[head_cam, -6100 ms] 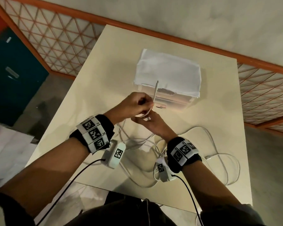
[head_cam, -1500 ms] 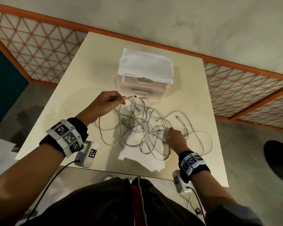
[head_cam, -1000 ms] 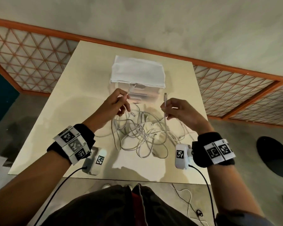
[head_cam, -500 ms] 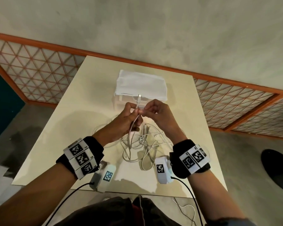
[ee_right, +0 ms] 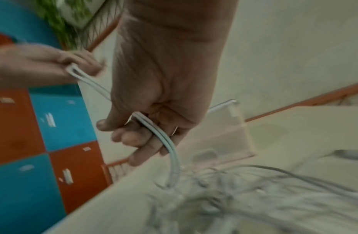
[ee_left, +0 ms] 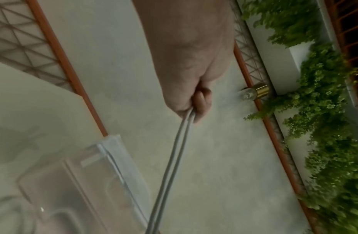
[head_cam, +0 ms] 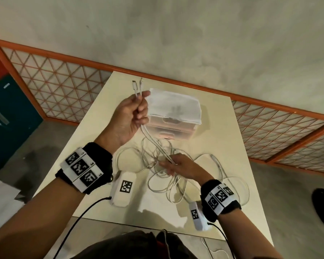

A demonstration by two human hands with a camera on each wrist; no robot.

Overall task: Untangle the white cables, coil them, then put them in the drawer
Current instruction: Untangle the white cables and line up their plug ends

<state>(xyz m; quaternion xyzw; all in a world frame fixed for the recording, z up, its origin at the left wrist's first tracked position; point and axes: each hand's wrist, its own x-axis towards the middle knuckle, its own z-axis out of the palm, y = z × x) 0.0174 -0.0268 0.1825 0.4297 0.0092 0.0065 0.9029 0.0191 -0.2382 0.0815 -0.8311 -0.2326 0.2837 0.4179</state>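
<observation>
My left hand (head_cam: 133, 116) is raised above the table and grips two white cable strands side by side (ee_left: 174, 158), their two plug ends (head_cam: 137, 85) sticking up past my fingers. The doubled strands (head_cam: 153, 141) run down to my right hand (head_cam: 178, 166), which holds them between thumb and curled fingers (ee_right: 138, 139) just above the tangled white cables (head_cam: 166, 176) on the table. The clear plastic drawer unit (head_cam: 173, 126) with a white cloth on top stands behind the tangle, its drawers closed.
The cream table (head_cam: 223, 146) has its near edge close to my body, and a cable loop (head_cam: 238, 189) lies toward its right edge. An orange lattice railing (head_cam: 54, 86) runs behind. Teal and orange lockers (ee_right: 54, 126) stand to the left.
The two cable ends, brought together half a second ago, are now in my left hand, which has lifted. My right hand has slid down the doubled strands to the tangle.
</observation>
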